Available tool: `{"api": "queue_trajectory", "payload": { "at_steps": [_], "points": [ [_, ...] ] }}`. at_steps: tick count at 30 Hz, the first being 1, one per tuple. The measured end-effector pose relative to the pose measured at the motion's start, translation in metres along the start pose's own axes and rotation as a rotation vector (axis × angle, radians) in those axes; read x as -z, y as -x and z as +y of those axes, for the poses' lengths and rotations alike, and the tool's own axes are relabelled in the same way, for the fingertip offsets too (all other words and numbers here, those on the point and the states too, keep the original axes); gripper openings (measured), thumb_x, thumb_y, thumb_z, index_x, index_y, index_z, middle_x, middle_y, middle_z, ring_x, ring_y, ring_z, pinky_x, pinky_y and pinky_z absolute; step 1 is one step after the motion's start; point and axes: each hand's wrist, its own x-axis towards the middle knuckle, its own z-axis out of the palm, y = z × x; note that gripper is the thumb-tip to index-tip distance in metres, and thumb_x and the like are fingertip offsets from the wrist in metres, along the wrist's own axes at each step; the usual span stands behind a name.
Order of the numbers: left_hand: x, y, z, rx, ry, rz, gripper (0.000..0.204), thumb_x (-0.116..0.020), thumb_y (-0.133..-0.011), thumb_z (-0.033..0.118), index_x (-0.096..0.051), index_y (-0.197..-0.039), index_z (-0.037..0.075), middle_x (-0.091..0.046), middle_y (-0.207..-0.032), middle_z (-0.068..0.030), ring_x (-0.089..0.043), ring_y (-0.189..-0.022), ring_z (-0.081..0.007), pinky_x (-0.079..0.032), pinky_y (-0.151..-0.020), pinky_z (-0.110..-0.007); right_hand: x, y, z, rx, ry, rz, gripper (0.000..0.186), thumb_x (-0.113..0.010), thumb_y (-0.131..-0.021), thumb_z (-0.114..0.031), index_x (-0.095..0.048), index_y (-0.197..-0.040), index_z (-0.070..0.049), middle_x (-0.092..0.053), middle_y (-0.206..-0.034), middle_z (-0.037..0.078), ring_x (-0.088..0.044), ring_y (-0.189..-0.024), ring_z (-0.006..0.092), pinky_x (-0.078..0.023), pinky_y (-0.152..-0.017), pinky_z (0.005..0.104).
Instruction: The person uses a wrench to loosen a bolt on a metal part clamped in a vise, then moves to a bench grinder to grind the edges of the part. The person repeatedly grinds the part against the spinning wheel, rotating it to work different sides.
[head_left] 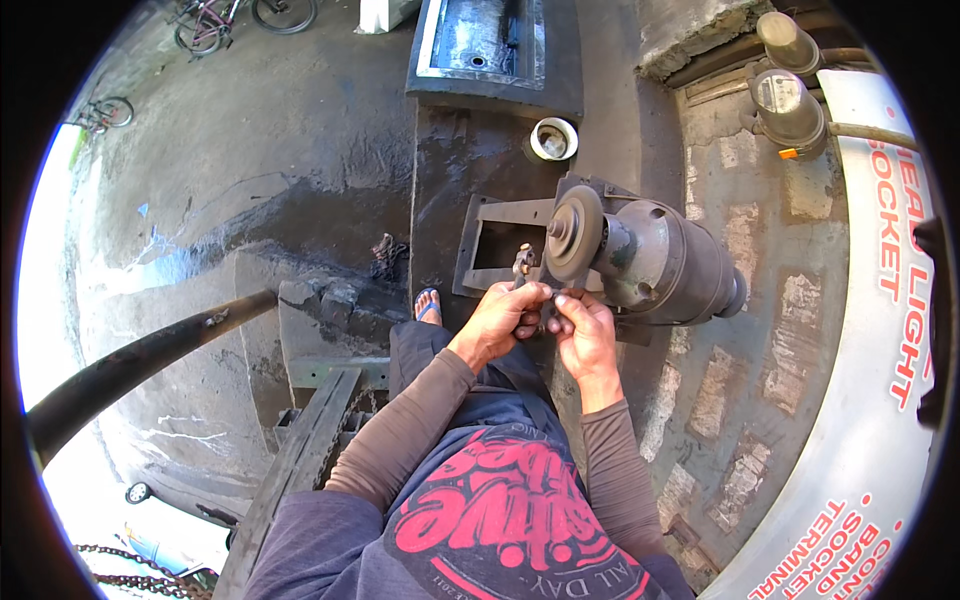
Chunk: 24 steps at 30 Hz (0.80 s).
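Observation:
A bench grinder with a round grinding wheel (pixel 575 232) and a grey motor housing (pixel 680 262) stands in front of me. My left hand (pixel 503 320) is closed, its thumb pointing to the right. Close beside it, my right hand (pixel 585 335) pinches with thumb and fingers. Both sets of fingertips meet just below the wheel's near edge, around something small and dark that they mostly hide. A small dark metal fitting with a brassy end (pixel 524 262) sticks up just beyond my left hand; I cannot tell whether I hold it.
A metal frame (pixel 490 212) lies beside the grinder. Beyond it are a white bucket (pixel 553 140) and a metal basin (pixel 480 78). Two round meters (pixel 788 100) and a printed banner (pixel 860 330) line the right. A thick dark pipe (pixel 150 370) juts in from the left.

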Motion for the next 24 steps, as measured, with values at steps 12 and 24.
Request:
{"api": "queue_trajectory", "payload": {
  "at_steps": [12,24],
  "points": [
    [-0.019,0.001,-0.006,-0.005,0.174,0.061,0.015,-0.066,-0.099,0.017,-0.065,-0.089,0.006,-0.058,-0.071,-0.0006,-0.047,-0.060,-0.0067,-0.033,-0.050,-0.023,-0.014,-0.003,0.012,0.209,0.017,0.140,0.013,-0.074,-0.092,-0.001,-0.068,-0.101,0.005,-0.067,-0.088,0.004,-0.051,-0.065,0.0088,-0.044,-0.060,0.0238],
    [0.003,-0.001,-0.008,-0.001,0.027,0.108,0.024,-0.051,-0.100,0.018,-0.065,-0.108,0.001,-0.061,-0.086,-0.0045,-0.057,-0.071,-0.0135,-0.043,-0.057,-0.026,-0.006,-0.008,0.001,0.052,0.032,0.118,0.012,-0.070,-0.093,-0.002,-0.068,-0.103,0.005,-0.067,-0.090,0.005,-0.049,-0.066,0.0080,-0.045,-0.061,0.0268]
  ]
}}
